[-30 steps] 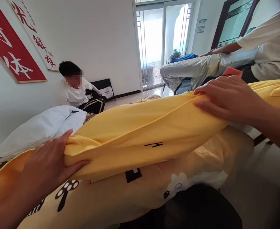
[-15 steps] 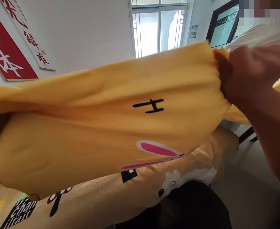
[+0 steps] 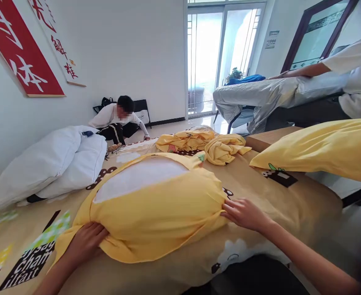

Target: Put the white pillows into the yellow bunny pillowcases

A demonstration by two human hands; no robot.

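Yellow pillowcase [image 3: 162, 213], approx. lower ctr. of frame, lying on the printed sheet [image 3: 312, 200] w/ a white insert [image 3: 143, 176] exposed through a wide gap along its upper part. L. hand [image 3: 86, 239], lower left: grip closed on bunched cloth at the near left corner; thumb hidden. R. hand [image 3: 242, 213], right of ctr.: grip pinching gathered cloth at the right edge. Technique (judged): the two grips are best kept level & pulling outward w/ equal tension, as uneven tension would prob. skew the gap & twist the insert; fingers should take cloth only, w/o catching the filling; bunched folds, esp. at L. corner, are better eased flat before any firm tug; a slight lift would likely cut drag on the sheet. Surroundings: white pillows [image 3: 48, 159], far left, one overlapping the other; crumpled yellow cloth [image 3: 188, 141], upper ctr., near but apart from the hands; a plump yellow cushion [image 3: 328, 143] at right edge; a co-worker [image 3: 108, 116], upper left, bent low beyond the sheet, well apart from the work.
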